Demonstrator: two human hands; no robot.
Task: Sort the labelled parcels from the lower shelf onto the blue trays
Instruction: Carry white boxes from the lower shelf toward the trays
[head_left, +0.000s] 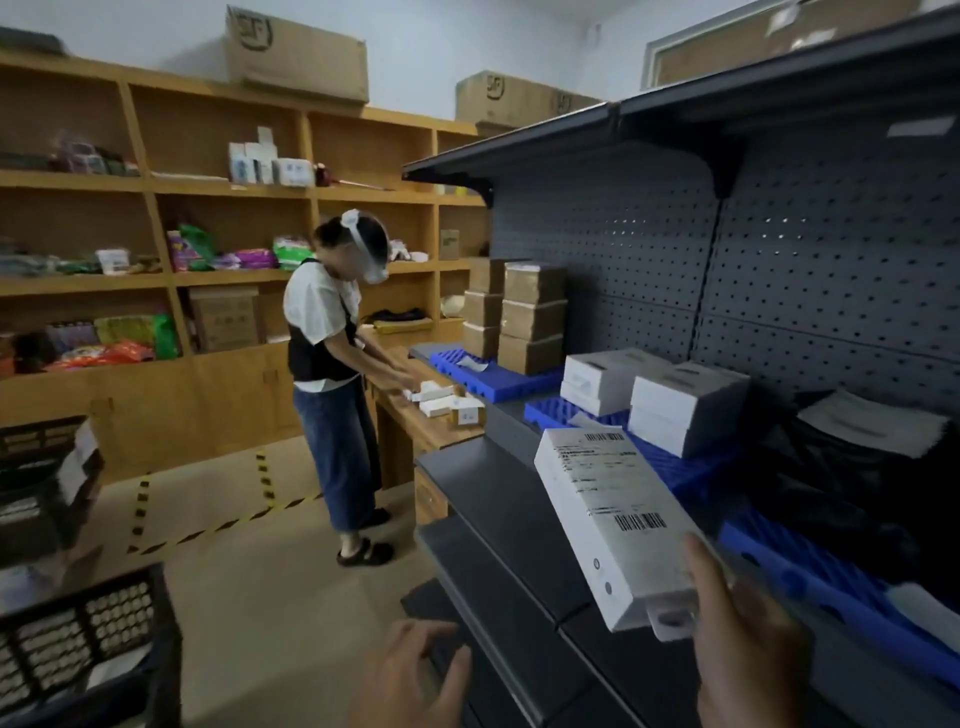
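From the head view, your right hand (748, 639) is clamped on a long white parcel (613, 525), holding it tilted above the near edge of the grey shelf (498, 499); its top face carries a printed label with 2 barcodes. Your left hand (410, 675) hangs free, fingers spread. On the far blue tray (457, 366) stand 2 stacks of brown boxes (530, 317). The nearer blue tray (675, 470) holds 2 stacks of white boxes (685, 410).

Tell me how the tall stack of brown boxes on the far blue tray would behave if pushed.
The stack of brown boxes stands three high and narrow, so a high push would likely topple it. The ribbed blue tray probably resists sliding. The boxes look stiff.
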